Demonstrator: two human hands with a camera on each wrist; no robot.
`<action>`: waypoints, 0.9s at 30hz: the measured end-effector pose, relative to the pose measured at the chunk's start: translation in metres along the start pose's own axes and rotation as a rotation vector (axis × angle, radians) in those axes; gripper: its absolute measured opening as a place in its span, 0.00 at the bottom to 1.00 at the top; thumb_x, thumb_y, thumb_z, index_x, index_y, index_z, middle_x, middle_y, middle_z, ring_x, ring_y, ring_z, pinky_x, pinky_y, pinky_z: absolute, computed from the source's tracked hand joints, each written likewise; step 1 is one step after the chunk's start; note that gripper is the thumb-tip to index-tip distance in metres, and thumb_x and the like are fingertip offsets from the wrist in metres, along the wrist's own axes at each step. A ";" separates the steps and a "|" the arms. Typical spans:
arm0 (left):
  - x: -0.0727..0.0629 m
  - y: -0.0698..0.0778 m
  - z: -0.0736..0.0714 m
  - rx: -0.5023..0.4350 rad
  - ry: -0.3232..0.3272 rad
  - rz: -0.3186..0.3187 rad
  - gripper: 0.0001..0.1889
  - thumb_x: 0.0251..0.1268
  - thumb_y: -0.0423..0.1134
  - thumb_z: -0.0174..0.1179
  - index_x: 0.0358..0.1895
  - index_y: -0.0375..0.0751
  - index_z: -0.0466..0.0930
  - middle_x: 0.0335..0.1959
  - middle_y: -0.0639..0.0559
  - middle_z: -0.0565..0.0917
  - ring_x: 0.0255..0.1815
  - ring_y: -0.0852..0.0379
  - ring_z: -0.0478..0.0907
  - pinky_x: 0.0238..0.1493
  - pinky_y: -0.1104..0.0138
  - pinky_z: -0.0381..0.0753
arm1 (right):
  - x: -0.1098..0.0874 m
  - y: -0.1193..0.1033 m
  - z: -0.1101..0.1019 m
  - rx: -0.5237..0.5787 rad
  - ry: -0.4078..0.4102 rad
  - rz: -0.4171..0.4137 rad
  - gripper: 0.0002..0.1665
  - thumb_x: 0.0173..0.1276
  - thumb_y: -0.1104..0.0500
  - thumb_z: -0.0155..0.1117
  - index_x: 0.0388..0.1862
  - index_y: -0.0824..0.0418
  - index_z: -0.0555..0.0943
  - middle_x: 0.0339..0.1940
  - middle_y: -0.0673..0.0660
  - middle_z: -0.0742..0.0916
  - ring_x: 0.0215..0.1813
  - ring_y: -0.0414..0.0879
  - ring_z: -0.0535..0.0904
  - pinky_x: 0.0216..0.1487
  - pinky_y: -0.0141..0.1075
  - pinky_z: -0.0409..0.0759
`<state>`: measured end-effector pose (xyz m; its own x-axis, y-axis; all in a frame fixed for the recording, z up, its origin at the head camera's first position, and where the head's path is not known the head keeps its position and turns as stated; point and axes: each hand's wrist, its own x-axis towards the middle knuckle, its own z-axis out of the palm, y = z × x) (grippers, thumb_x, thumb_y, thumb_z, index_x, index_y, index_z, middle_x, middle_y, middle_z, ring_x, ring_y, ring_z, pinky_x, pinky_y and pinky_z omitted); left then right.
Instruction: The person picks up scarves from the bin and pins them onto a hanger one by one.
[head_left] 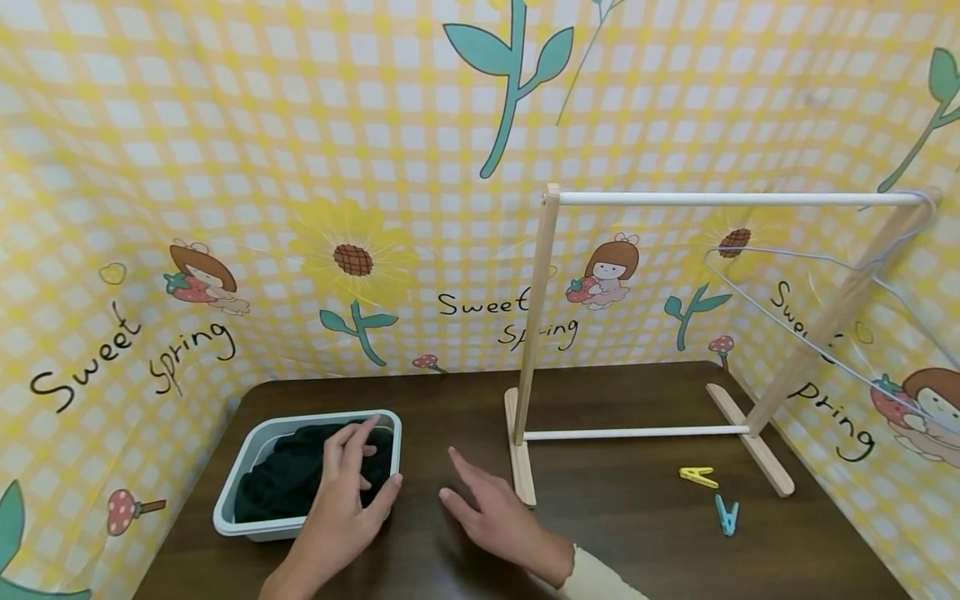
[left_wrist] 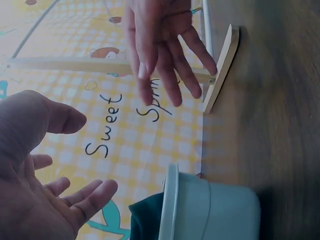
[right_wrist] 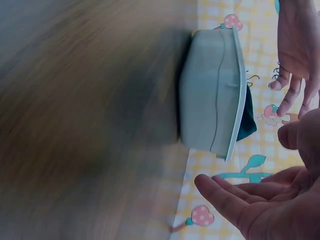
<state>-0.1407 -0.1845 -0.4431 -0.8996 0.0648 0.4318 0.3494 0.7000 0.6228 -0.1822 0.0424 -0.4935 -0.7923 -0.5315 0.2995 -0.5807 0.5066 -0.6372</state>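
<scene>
A light grey-blue plastic tub (head_left: pixel 227 502) stands at the left of the table with a crumpled dark green cloth (head_left: pixel 277 479) inside. My left hand (head_left: pixel 345 500) hovers over the tub's right side, fingers spread and holding nothing. It hides part of the cloth in the head view. To the right of the tub, my right hand (head_left: pixel 498 517) hangs above the table, fingers loosely extended and nothing in them. In the left wrist view, the palm of the left hand (left_wrist: pixel 45 170) appears apart from the tub (left_wrist: pixel 220 210).
A wooden rack (head_left: pixel 528 333) with white rods stands to the right. A pale purple cord (head_left: pixel 795 329) is looped about its right post. Near the rack's right foot lie a yellow clothespin (head_left: pixel 698 477) and a blue clothespin (head_left: pixel 726 516).
</scene>
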 end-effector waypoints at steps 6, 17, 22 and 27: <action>0.000 -0.007 -0.015 -0.009 0.002 -0.031 0.38 0.71 0.36 0.63 0.78 0.43 0.53 0.71 0.33 0.55 0.57 0.44 0.72 0.41 0.67 0.81 | 0.019 -0.009 0.013 0.048 0.012 0.078 0.36 0.82 0.44 0.49 0.79 0.64 0.64 0.73 0.62 0.76 0.68 0.53 0.78 0.65 0.47 0.79; -0.009 -0.031 -0.041 -0.010 0.042 -0.029 0.30 0.68 0.30 0.64 0.71 0.36 0.65 0.67 0.32 0.60 0.56 0.41 0.73 0.38 0.72 0.83 | 0.045 -0.020 0.032 0.188 -0.023 0.222 0.40 0.83 0.42 0.45 0.78 0.71 0.61 0.73 0.68 0.75 0.70 0.56 0.77 0.68 0.51 0.75; -0.006 -0.043 -0.055 -0.005 0.005 -0.027 0.29 0.70 0.30 0.62 0.72 0.32 0.64 0.70 0.30 0.58 0.59 0.40 0.70 0.39 0.75 0.81 | 0.056 -0.019 0.039 0.203 0.003 0.228 0.39 0.83 0.43 0.44 0.77 0.72 0.62 0.69 0.69 0.78 0.66 0.56 0.80 0.66 0.51 0.78; 0.003 -0.050 -0.067 -0.001 -0.015 -0.035 0.26 0.73 0.31 0.59 0.71 0.31 0.65 0.70 0.30 0.58 0.58 0.44 0.69 0.40 0.77 0.80 | 0.070 -0.020 0.041 0.251 0.016 0.259 0.37 0.84 0.44 0.43 0.77 0.72 0.63 0.69 0.69 0.78 0.67 0.56 0.80 0.66 0.52 0.77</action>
<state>-0.1433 -0.2669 -0.4286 -0.9153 0.0508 0.3995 0.3175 0.7014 0.6381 -0.2183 -0.0328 -0.4890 -0.9110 -0.3960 0.1150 -0.2980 0.4395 -0.8474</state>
